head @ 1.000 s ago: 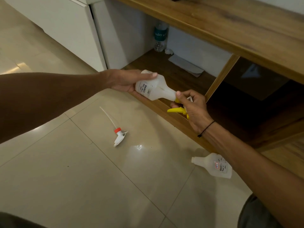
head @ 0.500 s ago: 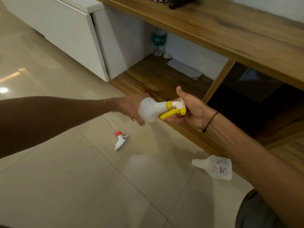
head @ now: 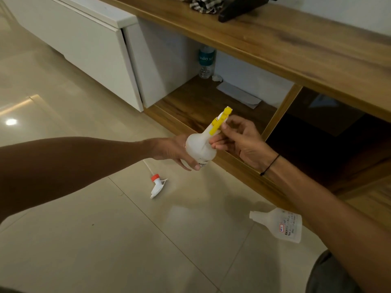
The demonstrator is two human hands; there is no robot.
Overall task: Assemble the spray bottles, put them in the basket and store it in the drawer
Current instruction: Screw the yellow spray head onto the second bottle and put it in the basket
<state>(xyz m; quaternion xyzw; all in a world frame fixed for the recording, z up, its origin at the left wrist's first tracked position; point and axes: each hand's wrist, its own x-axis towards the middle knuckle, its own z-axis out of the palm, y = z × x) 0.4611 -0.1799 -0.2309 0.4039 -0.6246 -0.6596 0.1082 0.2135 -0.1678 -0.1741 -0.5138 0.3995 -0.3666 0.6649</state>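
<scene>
Left hand (head: pixel 175 151) grips the bottle (head: pixel 200 148) upright at centre; right hand (head: pixel 239 140) pinches its yellow sprayer (head: pixel 220 121). On the floor (head: pixel 84 240), red sprayer (head: pixel 157 185) at seven o'clock, spare bottle (head: pixel 279 224) at four.

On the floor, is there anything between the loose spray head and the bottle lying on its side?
No. In the head view, only bare tile lies between the spray head and the uncapped bottle.
</scene>
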